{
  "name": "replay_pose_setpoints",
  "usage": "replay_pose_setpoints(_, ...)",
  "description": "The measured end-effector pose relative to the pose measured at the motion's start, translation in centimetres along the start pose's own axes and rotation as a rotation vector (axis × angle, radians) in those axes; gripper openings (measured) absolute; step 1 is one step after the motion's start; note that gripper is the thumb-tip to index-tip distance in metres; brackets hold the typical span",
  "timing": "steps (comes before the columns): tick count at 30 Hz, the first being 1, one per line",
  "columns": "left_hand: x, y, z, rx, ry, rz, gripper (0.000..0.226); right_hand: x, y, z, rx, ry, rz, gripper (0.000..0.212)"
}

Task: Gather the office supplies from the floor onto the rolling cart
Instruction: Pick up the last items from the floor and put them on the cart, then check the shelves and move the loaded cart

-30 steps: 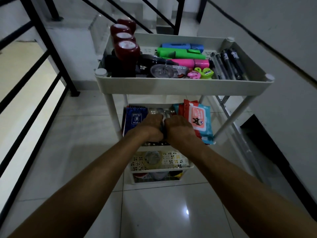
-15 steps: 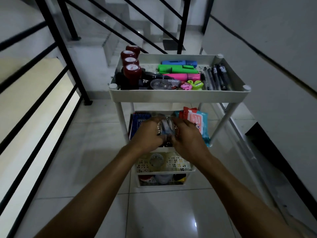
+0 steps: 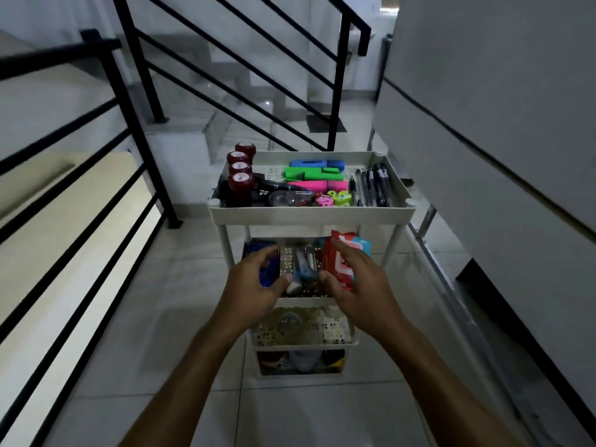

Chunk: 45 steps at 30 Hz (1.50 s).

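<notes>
White plastic makes up the rolling cart (image 3: 309,214), its middle shelf holding a blue notebook (image 3: 258,253), a small shiny packet (image 3: 303,266) and a soft red wipes pack (image 3: 342,259). Both hands, left hand (image 3: 254,285) and right hand (image 3: 358,279), hover just in front of that shelf, fingers loosely spread and holding nothing. The packet between them looks light and slippery, best pinched by its edges.

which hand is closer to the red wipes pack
Right. The right hand overlaps the wipes pack on the middle shelf; the left hand is across by the blue notebook.
</notes>
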<state>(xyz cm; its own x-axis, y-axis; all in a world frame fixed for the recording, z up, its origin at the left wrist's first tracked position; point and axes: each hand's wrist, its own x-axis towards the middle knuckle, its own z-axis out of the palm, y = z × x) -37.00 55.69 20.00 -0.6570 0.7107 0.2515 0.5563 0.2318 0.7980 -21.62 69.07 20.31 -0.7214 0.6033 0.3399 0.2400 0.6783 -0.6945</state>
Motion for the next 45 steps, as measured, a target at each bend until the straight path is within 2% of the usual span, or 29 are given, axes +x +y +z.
replay_pose_setpoints(3, -0.8, 0.3, -1.1, -0.057, 0.125, 0.01, 0.041, -0.2, 0.5, -0.9, 0.054, 0.117, 0.007, 0.044)
replay_pose_setpoints(6, -1.7, -0.3, -2.7, -0.056, 0.346, 0.027, 0.03, -0.3, 1.9, -1.9, 0.001, 0.354, 0.02, 0.032)
replay_pose_setpoints(8, -1.6, -1.6, -3.8, -0.046, 0.462, -0.024, 0.045, 0.0, 2.8, -2.6, 0.001, 0.493, 0.071, 0.039)
replay_pose_setpoints(10, -0.8, -2.7, -4.6, -0.063, 0.461, -0.119, 0.069, 0.6, 3.4, -3.3, 0.06, 0.566, 0.143, 0.051)
replay_pose_setpoints(12, 0.6, -3.1, -4.9, -0.115, 0.348, -0.174, 0.08, 1.7, 3.5, -3.8, 0.184, 0.486, 0.225, 0.056)
replay_pose_setpoints(13, 1.4, -3.2, -4.8, -0.151, 0.275, -0.182, 0.076, 2.3, 3.4, -4.0, 0.263, 0.401, 0.259, 0.051)
replay_pose_setpoints(16, 3.8, -2.6, -4.2, -0.298, 0.107, -0.194, 0.045, 3.9, 2.9, -4.1, 0.481, 0.237, 0.323, 0.032)
replay_pose_setpoints(18, 4.8, -2.1, -3.5, -0.375, 0.161, -0.204, 0.023, 4.8, 2.8, -4.0, 0.571, 0.25, 0.355, 0.029)
replay_pose_setpoints(20, 5.4, -1.8, -2.9, -0.394, 0.286, -0.245, 0.027, 5.5, 2.9, -3.8, 0.587, 0.285, 0.419, 0.027)
replay_pose_setpoints(22, 5.8, -1.6, -2.5, -0.448, 0.342, -0.3, 0.032, 6.0, 3.1, -3.5, 0.554, 0.332, 0.491, 0.024)
replay_pose_setpoints(25, 6.5, -1.9, -3.0, -0.476, 0.248, -0.335, 0.032, 6.5, 3.1, -3.5, 0.523, 0.366, 0.52, 0.01)
replay_pose_setpoints(29, 6.9, -2.9, -3.8, -0.521, 0.131, -0.314, 0.032, 6.8, 2.9, -3.8, 0.537, 0.279, 0.488, 0.015)
replay_pose_setpoints(35, 6.0, -4.7, -2.8, -0.501, 0.1, -0.265, 0.036, 6.4, 3.6, -3.4, 0.585, 0.283, 0.528, 0.012)
replay_pose_setpoints(37, 4.6, -6.7, -1.3, -0.452, 0.046, -0.349, 0.04, 5.7, 4.3, -2.5, 0.57, 0.249, 0.567, 0.019)
replay_pose_setpoints(41, 4.3, -7.7, 0.6, -0.465, 0.111, -0.477, 0.044, 5.5, 5.2, -1.2, 0.571, 0.289, 0.62, 0.034)
replay_pose_setpoints(43, 5.4, -7.5, 0.2, -0.475, 0.052, -0.482, 0.042, 6.3, 5.4, -1.5, 0.596, 0.274, 0.635, 0.032)
replay_pose_setpoints(45, 6.0, -8.2, 0.0, -0.477, -0.029, -0.469, 0.05, 6.7, 5.9, -1.7, 0.621, 0.222, 0.635, 0.032)
